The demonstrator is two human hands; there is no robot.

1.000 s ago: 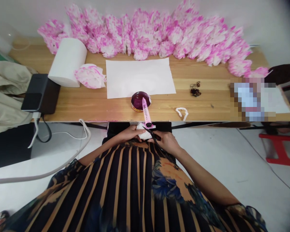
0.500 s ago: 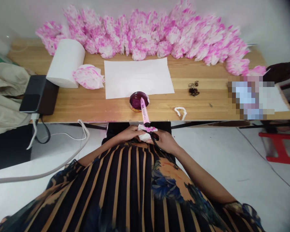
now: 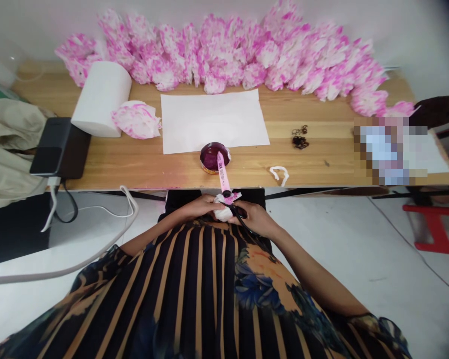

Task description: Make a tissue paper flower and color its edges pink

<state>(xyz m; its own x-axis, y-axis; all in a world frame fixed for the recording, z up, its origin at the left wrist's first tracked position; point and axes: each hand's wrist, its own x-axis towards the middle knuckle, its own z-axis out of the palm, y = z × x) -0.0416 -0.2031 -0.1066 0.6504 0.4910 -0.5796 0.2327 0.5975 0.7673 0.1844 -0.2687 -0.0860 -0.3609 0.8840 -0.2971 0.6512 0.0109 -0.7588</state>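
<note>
Both my hands meet just below the table's front edge, over my lap. My left hand [image 3: 199,205] is closed around a folded white tissue bundle [image 3: 222,213] with pink-stained edges. My right hand [image 3: 255,218] grips black scissors [image 3: 239,213], whose blades sit at the bundle's pink end. A pink marker [image 3: 222,173] lies on the table edge just above the hands, its tip resting against a small round dish of dark magenta dye [image 3: 211,156].
On the wooden table [image 3: 322,164]: a white paper sheet [image 3: 213,120], a tissue roll [image 3: 102,98], one pink-stained tissue flower [image 3: 136,119], a long row of pink flowers [image 3: 247,55] along the wall, hair ties [image 3: 301,137], a white scrap [image 3: 280,173], a black device [image 3: 60,146]. Red stool [image 3: 434,227] at right.
The scissor blades, open one second ago, have closed onto the tissue bundle's pink end. My hands have drawn slightly closer together; the bundle has barely shifted.
</note>
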